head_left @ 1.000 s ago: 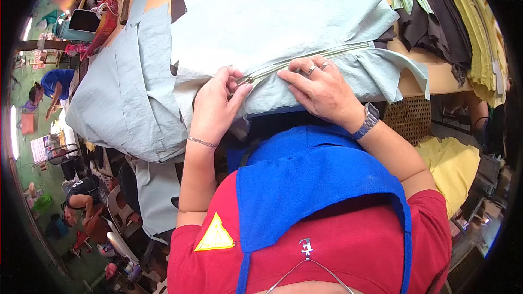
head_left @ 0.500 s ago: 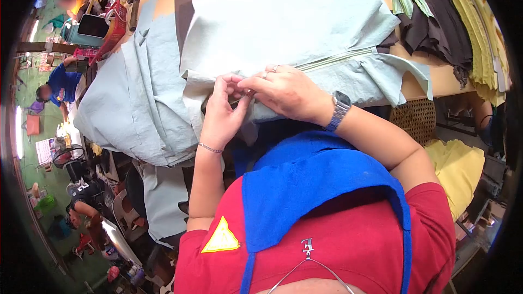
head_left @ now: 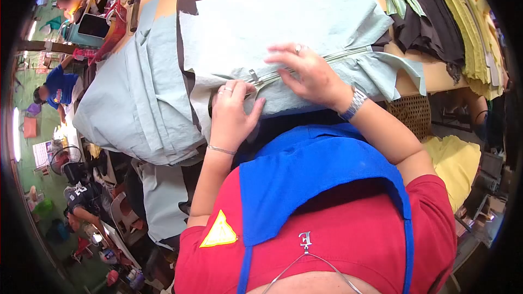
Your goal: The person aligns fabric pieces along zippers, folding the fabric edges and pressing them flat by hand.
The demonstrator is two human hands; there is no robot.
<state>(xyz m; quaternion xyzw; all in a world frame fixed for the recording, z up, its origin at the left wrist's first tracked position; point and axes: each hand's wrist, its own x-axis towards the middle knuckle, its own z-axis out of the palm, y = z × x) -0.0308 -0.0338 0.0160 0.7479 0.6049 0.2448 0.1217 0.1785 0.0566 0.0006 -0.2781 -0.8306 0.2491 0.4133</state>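
Note:
Pale grey-green fabric [head_left: 272, 16] lies spread over the table, with a zipper [head_left: 348, 53] running along its near side. At the zipper's left end a small metal slider [head_left: 253, 75] stands up. My left hand [head_left: 234, 110] is closed on the fabric edge just below the slider, fingertips against the zipper's end. Over the zipper, right of the slider, my right hand [head_left: 313, 76] is raised with its fingers apart and nothing between them.
Dark fabric [head_left: 430, 38] and yellow fabric [head_left: 463, 27] hang at the upper right. A red basket [head_left: 115, 32] stands at the upper left. Yellow cloth [head_left: 452, 163] lies at the right. Beyond the table's left side are a person in blue [head_left: 62, 84] and another in black [head_left: 81, 198].
My right hand has come away from my left hand, moved right and opened. My left hand has shifted slightly right and down. The slider's pull is now visible, standing up.

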